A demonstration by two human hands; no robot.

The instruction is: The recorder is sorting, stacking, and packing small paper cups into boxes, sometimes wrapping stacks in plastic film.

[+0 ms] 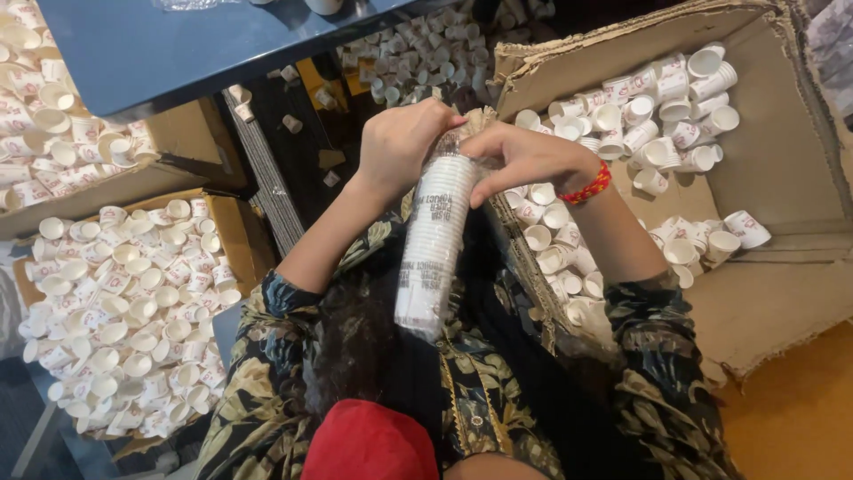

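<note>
while both hands [404,142] [524,156] pinch the sleeve of cups [434,240], cardboard boxes [782,160] crowd close.

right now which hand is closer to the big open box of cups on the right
Right. The right hand is at that box's torn near edge; the left hand is on the far side of the cup stack.

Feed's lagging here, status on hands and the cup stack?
Left hand and right hand pinch the wrap atop the sleeved cup stack. Nothing obstructing.

matt paper cups [434,240], glossy clear plastic sleeve [455,147], rough cardboard box [782,160]
</note>
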